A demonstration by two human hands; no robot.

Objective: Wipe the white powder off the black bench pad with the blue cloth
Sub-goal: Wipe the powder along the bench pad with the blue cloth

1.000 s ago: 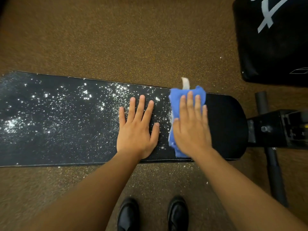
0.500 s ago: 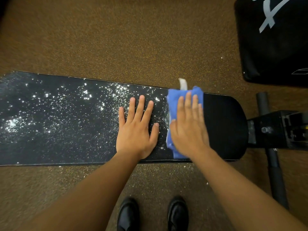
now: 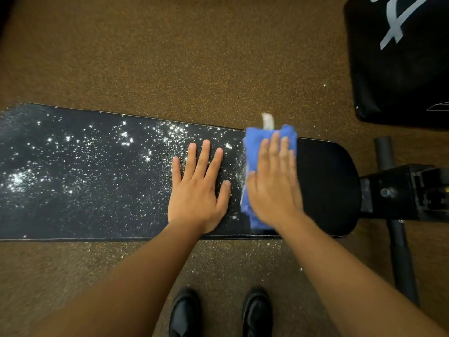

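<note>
The long black bench pad (image 3: 328, 186) lies across the view, its left and middle parts speckled with white powder (image 3: 97, 166); its rounded right end looks clean. My right hand (image 3: 274, 186) lies flat with straight fingers on the folded blue cloth (image 3: 252, 142), pressing it onto the pad at the edge of the powder. A white tag sticks out of the cloth's far end. My left hand (image 3: 199, 188) rests flat, fingers spread, on the powdered pad just left of the cloth.
A black metal bench frame (image 3: 408, 193) with a bar joins the pad's right end. A black padded block (image 3: 398, 64) with white markings sits at the top right. Brown speckled floor surrounds the bench; some powder lies on it near my black shoes (image 3: 218, 314).
My right hand and the cloth have slid slightly to the left along the pad, closer to my left hand. The left hand has stayed put.
</note>
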